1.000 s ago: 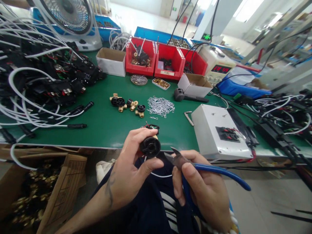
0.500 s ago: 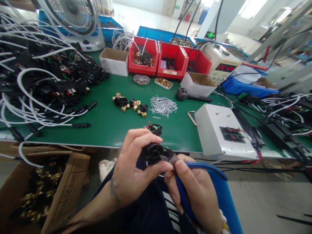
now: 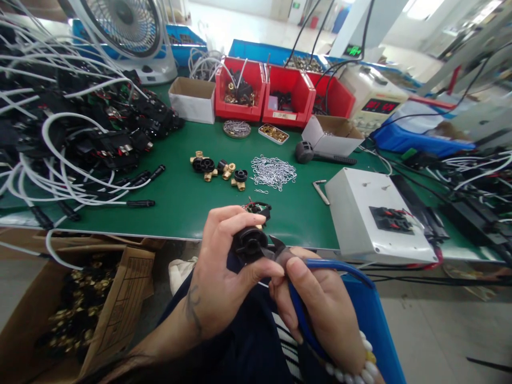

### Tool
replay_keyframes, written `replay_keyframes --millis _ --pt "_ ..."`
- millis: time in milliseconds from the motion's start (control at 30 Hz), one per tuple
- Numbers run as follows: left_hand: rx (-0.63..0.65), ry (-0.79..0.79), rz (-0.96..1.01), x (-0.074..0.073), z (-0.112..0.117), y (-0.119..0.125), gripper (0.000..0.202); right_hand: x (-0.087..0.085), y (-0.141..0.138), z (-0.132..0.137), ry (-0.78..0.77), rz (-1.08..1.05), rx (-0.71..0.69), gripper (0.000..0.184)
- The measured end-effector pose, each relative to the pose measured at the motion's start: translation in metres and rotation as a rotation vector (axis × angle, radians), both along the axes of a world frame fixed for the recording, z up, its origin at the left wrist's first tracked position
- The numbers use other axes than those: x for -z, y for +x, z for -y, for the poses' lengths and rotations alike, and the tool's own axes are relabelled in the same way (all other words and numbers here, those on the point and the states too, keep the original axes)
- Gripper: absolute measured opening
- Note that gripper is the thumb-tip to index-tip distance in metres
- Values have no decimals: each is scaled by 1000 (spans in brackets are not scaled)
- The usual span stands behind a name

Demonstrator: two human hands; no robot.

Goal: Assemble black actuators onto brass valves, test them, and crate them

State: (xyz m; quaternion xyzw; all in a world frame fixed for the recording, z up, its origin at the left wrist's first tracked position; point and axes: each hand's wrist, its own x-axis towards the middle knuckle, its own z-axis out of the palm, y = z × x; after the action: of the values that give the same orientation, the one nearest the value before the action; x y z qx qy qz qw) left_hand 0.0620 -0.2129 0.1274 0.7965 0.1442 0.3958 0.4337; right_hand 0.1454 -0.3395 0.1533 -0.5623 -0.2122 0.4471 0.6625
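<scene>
My left hand [image 3: 224,272] pinches a round black plastic part [image 3: 248,242] between thumb and fingers, just below the front edge of the green table [image 3: 176,197]. My right hand [image 3: 320,306] grips blue-handled pliers [image 3: 308,298], and their metal jaws touch the right side of the black part. Behind the part, a small black piece with red wires [image 3: 259,208] lies on the table near the edge.
Brass-and-black fittings [image 3: 218,170] and a heap of silver clips [image 3: 274,172] lie mid-table. A white box [image 3: 376,216] stands right, red bins [image 3: 264,93] and a fan [image 3: 128,32] behind, white cables with black connectors [image 3: 72,138] left. A cardboard box of brass parts [image 3: 72,309] sits below.
The pliers have closed in from the right and their jaws now touch the black part. The part has tipped slightly in my left hand.
</scene>
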Motion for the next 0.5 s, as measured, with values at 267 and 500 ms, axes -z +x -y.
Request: replay_keyframes --millis 267,500 --pt "29 55 -24 -4 -7 -2 39 2 0 -1 -17 -83 -12 41" --pt "44 26 -46 -5 -10 -3 35 8 -6 -9 22 -19 58 41"
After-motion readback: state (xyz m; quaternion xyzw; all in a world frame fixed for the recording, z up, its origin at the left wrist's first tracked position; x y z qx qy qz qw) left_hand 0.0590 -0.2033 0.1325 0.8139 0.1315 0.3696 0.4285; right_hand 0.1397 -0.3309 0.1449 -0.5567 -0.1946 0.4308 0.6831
